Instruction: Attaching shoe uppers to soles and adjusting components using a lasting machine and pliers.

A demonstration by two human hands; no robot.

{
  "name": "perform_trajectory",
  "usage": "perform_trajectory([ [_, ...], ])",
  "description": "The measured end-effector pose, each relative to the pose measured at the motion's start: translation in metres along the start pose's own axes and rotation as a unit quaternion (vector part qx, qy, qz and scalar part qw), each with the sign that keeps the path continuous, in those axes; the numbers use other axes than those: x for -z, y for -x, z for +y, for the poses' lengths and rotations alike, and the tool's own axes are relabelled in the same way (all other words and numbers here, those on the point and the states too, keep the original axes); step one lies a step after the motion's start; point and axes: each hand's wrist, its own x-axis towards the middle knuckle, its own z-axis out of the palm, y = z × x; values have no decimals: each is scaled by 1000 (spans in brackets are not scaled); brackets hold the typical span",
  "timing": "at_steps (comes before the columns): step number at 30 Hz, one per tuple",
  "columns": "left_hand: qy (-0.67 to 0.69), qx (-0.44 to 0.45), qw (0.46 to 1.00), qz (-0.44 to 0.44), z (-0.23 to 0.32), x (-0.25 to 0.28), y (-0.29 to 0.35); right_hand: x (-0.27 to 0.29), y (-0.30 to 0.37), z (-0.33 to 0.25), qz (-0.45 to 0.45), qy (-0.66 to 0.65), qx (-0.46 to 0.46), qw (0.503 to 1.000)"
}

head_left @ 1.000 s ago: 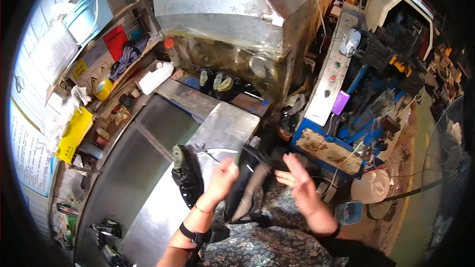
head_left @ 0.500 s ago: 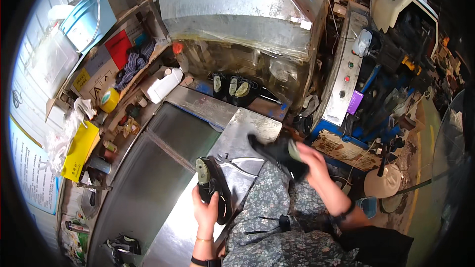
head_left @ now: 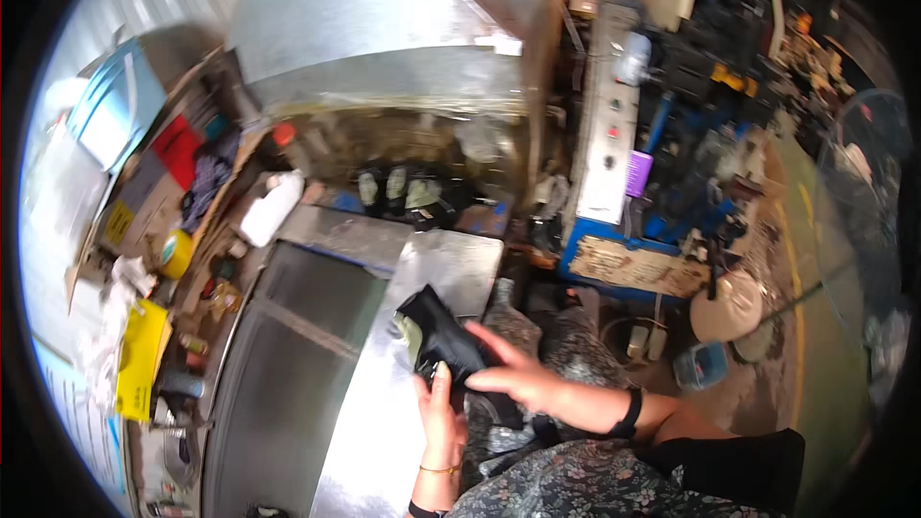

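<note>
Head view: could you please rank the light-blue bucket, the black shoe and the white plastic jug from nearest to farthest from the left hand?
From the left hand:
1. Black shoe: in its grasp, over the metal table.
2. White plastic jug: ahead and to the left.
3. Light-blue bucket: farther off, upper left.

I can read nothing: a yellow placard (head_left: 142,360) and (blurred for me) a wall poster (head_left: 69,430) left of the grip, a purple label (head_left: 638,174) on the control panel (head_left: 604,158) to its right.
</note>
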Motion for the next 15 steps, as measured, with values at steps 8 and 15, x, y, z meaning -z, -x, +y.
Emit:
perform_trajectory([
  [8,-260,49,928,-262,-21,-4,32,166,144,-220,299,479,256,785],
  [15,-215,186,953,-100,-34,33,44,298,183,-354,587,602,200,504],
])
